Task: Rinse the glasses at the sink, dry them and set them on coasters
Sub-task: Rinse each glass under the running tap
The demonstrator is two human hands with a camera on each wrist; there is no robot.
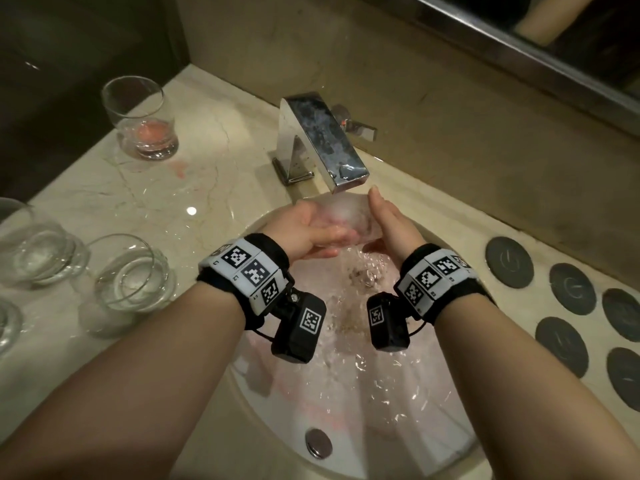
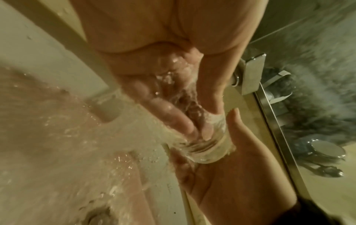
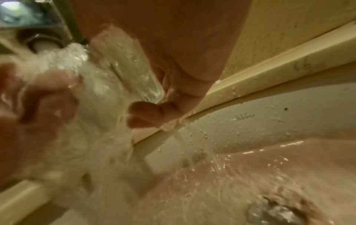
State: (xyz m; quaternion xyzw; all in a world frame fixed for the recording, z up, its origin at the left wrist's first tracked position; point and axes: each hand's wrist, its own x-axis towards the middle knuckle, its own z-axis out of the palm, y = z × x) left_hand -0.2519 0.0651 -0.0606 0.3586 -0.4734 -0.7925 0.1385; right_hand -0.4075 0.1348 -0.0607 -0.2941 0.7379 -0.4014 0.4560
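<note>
A clear glass (image 1: 349, 211) lies on its side under the running faucet (image 1: 322, 140), held between both hands over the sink (image 1: 460, 441). In the left wrist view my left hand (image 2: 173, 115) has its fingers (image 2: 167, 111) inside the glass (image 2: 210, 150) and its thumb along the outside. My right hand (image 2: 237, 172) cups the base with its palm. In the right wrist view the right thumb (image 3: 146, 115) curls under the glass (image 3: 123, 79), and water foams over the left hand (image 3: 42, 100). Seen from the head camera, left hand (image 1: 311, 230) and right hand (image 1: 391, 223) face each other.
A glass with pink residue (image 1: 142, 119) stands at the counter's back left. Three clear glasses (image 1: 128, 275) (image 1: 31, 240) (image 1: 7, 327) stand at the left edge. Several dark round coasters (image 1: 572, 285) lie on the counter to the right. Pinkish water swirls toward the drain (image 1: 318, 443).
</note>
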